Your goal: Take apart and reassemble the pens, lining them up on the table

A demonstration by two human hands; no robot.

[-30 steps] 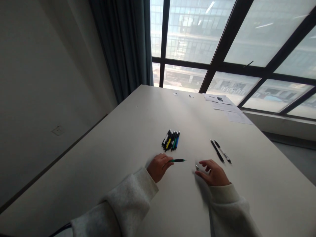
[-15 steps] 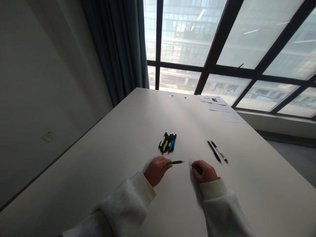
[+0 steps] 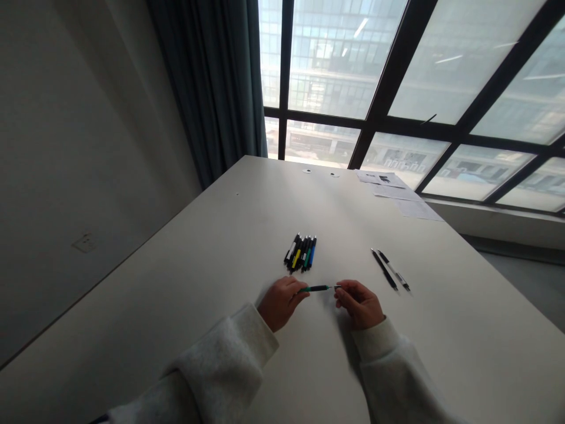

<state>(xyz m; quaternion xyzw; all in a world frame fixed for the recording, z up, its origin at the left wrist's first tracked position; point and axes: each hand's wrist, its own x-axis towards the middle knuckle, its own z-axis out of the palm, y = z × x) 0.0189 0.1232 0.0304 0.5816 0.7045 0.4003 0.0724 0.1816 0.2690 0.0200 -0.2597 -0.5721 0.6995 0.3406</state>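
Note:
My left hand (image 3: 281, 301) is closed around the rear of a green and black pen (image 3: 318, 288), which lies level and points right, its thin end bare. In front of that end, my right hand (image 3: 361, 303) pinches a small silvery pen tip (image 3: 338, 287) between thumb and fingers. The tip is at or very close to the pen's end; whether they touch I cannot tell. Just beyond my left hand lies a bunch of several pens (image 3: 301, 253) with black, white, yellow, green and blue parts.
To the right, a black pen (image 3: 384, 270) and a white and black pen (image 3: 394, 271) lie side by side on the white table (image 3: 212, 259). Papers (image 3: 399, 191) lie at the far right edge, by the window. A wall runs along the left side.
My right hand has risen and moved left, bringing the small tip up to the pen's end. My left hand holds the pen in nearly the same place.

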